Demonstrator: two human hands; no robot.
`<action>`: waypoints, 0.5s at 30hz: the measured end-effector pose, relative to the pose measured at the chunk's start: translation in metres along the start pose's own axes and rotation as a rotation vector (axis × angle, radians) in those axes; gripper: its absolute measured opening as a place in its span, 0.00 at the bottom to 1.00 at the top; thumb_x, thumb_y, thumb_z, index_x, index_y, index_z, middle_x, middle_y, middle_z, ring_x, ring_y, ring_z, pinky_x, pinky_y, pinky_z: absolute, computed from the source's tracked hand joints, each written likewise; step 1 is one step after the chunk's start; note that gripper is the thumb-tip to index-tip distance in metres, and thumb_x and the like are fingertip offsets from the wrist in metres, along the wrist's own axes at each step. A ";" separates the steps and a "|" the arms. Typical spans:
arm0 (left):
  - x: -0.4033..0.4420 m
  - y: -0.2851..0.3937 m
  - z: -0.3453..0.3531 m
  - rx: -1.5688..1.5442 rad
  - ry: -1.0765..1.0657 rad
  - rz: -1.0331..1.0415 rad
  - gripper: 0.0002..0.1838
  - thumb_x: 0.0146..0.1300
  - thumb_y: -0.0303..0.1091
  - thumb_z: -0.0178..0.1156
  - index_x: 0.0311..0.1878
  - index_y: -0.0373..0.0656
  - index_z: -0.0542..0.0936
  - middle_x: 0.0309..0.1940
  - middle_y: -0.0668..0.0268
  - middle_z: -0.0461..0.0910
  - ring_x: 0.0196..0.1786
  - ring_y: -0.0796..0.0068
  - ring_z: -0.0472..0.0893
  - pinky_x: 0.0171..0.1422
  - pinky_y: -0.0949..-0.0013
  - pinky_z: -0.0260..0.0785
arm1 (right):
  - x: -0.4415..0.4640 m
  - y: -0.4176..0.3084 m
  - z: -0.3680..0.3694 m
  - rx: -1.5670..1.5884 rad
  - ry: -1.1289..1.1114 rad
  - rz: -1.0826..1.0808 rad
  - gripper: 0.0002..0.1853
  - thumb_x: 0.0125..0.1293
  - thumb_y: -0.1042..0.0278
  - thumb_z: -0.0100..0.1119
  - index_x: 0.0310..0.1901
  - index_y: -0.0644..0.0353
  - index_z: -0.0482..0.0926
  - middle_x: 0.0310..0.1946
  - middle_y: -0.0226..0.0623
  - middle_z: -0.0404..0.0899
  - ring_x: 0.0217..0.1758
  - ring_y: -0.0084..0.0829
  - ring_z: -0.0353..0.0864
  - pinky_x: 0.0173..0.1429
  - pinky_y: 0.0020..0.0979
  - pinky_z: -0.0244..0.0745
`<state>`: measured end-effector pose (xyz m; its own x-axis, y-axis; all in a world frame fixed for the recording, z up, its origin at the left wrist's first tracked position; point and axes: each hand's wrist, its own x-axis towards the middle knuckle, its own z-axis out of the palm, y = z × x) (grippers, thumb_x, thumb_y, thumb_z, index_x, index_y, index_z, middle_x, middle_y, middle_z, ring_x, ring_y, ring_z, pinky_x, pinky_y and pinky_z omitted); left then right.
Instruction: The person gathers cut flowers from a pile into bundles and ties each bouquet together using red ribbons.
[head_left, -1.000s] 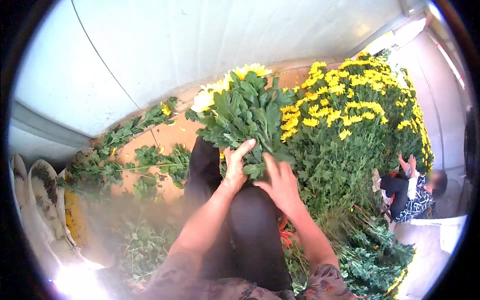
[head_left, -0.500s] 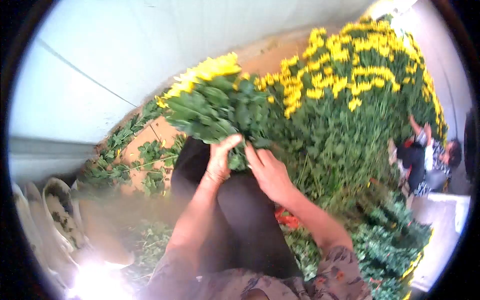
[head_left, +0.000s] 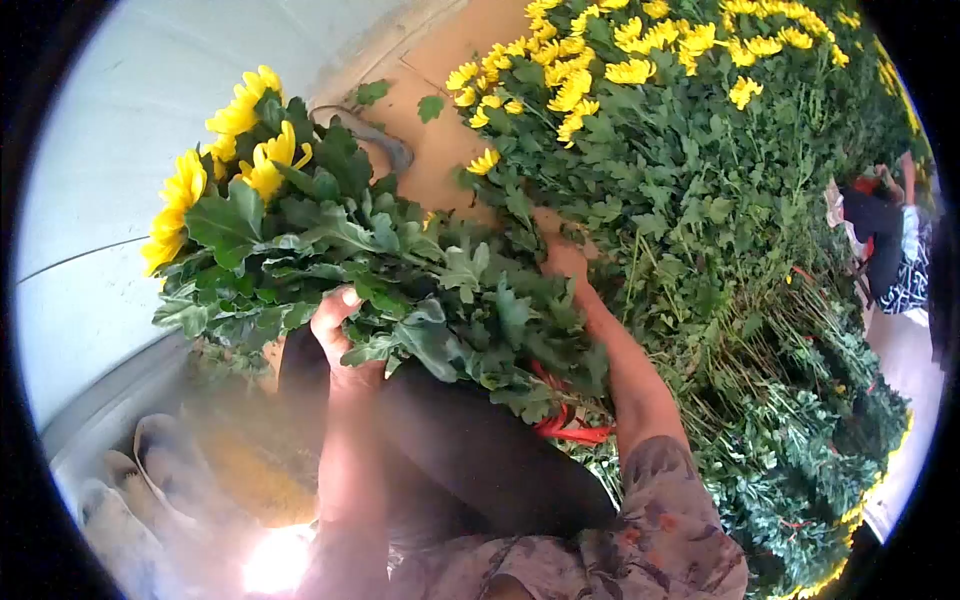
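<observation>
My left hand (head_left: 345,335) is wrapped around a bunch of yellow chrysanthemums (head_left: 330,225), thumb on top among the leaves. The bunch lies tilted across my lap, with its blooms to the upper left and its leafy stems to the lower right. My right hand (head_left: 565,255) reaches past the bunch to the near edge of a large pile of yellow chrysanthemums (head_left: 680,180). Leaves hide its fingers, so whether they grip a stem does not show. Red ties (head_left: 575,430) lie by the stem ends, beside my right forearm.
Cut stems and more foliage (head_left: 790,400) spread along the right. Another person (head_left: 885,235) sits at the far right beside the pile. A pale wall (head_left: 100,180) stands at the left, with brown floor (head_left: 440,75) behind the bunch. Whitish sacks (head_left: 150,490) are at the lower left.
The bunch has swung left and down, now lying tilted rather than upright. My right hand has left it and moved out to the pile. The view has shifted too.
</observation>
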<state>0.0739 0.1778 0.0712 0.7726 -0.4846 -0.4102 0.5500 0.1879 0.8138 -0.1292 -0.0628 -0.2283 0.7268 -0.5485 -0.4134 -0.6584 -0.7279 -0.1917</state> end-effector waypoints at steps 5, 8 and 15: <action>-0.001 -0.003 0.013 -0.160 0.131 -0.175 0.11 0.49 0.34 0.60 0.33 0.39 0.79 0.31 0.63 0.80 0.34 0.67 0.79 0.43 0.63 0.73 | -0.014 -0.029 -0.179 0.477 0.311 0.110 0.15 0.64 0.61 0.57 0.39 0.68 0.77 0.31 0.45 0.80 0.32 0.43 0.78 0.38 0.38 0.72; -0.013 0.015 0.043 -0.106 0.020 -0.200 0.16 0.47 0.40 0.61 0.37 0.40 0.78 0.32 0.63 0.78 0.35 0.69 0.78 0.42 0.64 0.72 | -0.057 -0.060 -0.298 0.696 0.512 -0.045 0.14 0.66 0.65 0.54 0.44 0.70 0.76 0.33 0.46 0.80 0.34 0.36 0.78 0.41 0.35 0.72; -0.037 0.025 0.065 -0.353 -0.222 -0.247 0.18 0.46 0.23 0.64 0.44 0.33 0.79 0.39 0.60 0.82 0.39 0.67 0.81 0.47 0.63 0.76 | -0.145 -0.159 -0.339 0.372 0.492 -0.621 0.23 0.55 0.74 0.62 0.52 0.66 0.69 0.43 0.47 0.72 0.49 0.50 0.74 0.49 0.41 0.72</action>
<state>0.0385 0.1453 0.1339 0.5400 -0.7146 -0.4446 0.8122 0.3039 0.4980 -0.0632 -0.0068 0.1636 0.9207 -0.2749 0.2769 -0.0740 -0.8198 -0.5679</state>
